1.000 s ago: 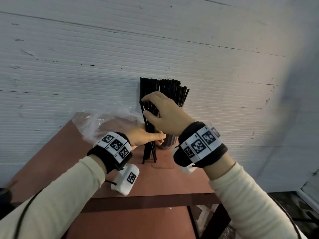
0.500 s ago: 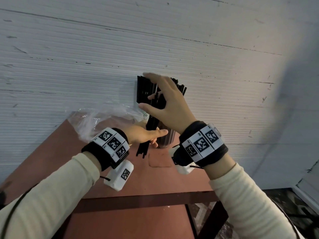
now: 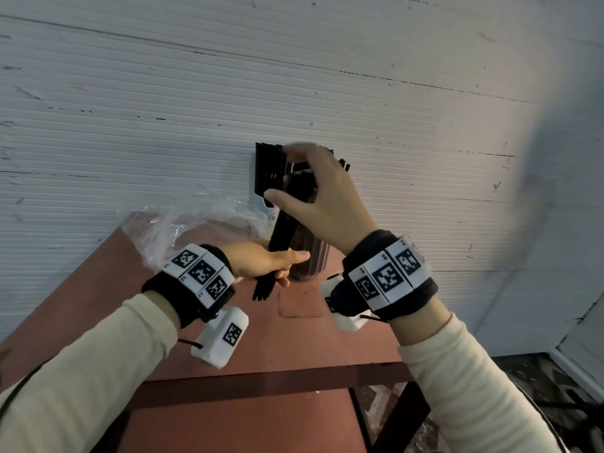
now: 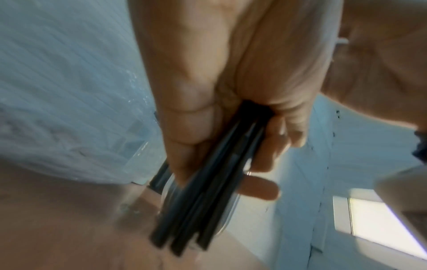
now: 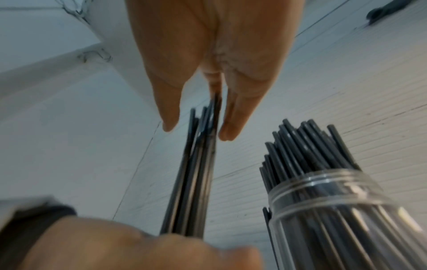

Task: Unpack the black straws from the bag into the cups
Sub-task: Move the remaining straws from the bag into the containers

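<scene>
The straws (image 3: 280,237) are black. The cup (image 5: 328,191) and bag (image 3: 176,230) are clear. The bench (image 3: 294,341) is reddish-brown, the ribbed wall (image 3: 294,76) white, the sleeves (image 3: 81,371) cream. The wristbands (image 3: 201,276) are black with white, black-patterned panels.

The wall (image 3: 196,76) is lit dimly and coolly, with a broad shadow cast at right. Both wrist views are smeared by blur.
</scene>
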Demonstrator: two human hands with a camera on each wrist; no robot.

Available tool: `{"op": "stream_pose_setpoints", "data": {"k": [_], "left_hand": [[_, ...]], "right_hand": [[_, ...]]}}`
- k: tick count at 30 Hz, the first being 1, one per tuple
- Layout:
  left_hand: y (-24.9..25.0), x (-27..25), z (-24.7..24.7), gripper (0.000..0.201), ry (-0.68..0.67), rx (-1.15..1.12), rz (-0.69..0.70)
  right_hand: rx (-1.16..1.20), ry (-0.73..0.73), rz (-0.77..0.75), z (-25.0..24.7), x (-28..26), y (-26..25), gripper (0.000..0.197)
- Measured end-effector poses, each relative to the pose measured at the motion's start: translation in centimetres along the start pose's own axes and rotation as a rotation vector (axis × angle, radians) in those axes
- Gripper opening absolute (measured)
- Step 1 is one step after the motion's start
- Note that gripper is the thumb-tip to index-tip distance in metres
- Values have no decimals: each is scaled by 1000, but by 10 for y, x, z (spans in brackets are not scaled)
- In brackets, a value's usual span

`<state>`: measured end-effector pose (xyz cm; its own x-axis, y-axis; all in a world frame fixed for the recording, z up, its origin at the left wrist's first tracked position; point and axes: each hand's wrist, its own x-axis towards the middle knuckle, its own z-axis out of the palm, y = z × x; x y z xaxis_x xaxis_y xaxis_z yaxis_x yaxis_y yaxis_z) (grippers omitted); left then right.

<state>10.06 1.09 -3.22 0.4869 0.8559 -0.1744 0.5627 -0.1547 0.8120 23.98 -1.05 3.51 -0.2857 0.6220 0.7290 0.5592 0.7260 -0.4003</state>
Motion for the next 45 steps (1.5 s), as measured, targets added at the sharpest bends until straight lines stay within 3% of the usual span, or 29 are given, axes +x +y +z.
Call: {"op": "stream_pose_setpoints", "data": {"k": [2,4,8,10,13,15,19,21,26,28,30,32,37,41,45], "left_hand": [[7,-8,-3,50,5,-70,48],[18,-16,-6,50,-19,-3,92],[35,-23,-6,41,-74,135,156],[43,-23,-4,32,-45,257,197],[41,-16,0,27,-44,126,255],[36,-6,0,13,59,-31,333],[19,27,-9,71,504,-423,510],[24,36,-17,89,580,-423,514],[27,65,-36,122,357,-333,412],[31,71,-37,111,299,-290,389],[33,77,-38,78,245,-270,411],[30,80,-39,61,195,-258,448],[27,80,-43,69,172,-257,469],[27,78,-46,91,156,-221,507],[29,75,-51,97,149,-205,495]], "right_hand": [[90,62,116,-12,-4,-6,74],[63,42,172,-20,-8,-7,77],[101,-317,200,-17,-14,2,41],[110,-412,176,-9,-17,7,21],[126,-341,116,-14,-12,13,19],[153,-254,130,-28,-2,13,23],[219,-1,143,-66,28,18,28],[228,69,136,-78,41,20,29],[201,82,174,-87,63,29,31],[175,31,170,-86,66,33,31],[154,-30,158,-84,69,36,30],[139,-89,139,-84,70,39,28],[113,-143,103,-87,73,42,27],[100,-156,86,-87,73,42,26],[102,-164,77,-87,73,40,25]]}}
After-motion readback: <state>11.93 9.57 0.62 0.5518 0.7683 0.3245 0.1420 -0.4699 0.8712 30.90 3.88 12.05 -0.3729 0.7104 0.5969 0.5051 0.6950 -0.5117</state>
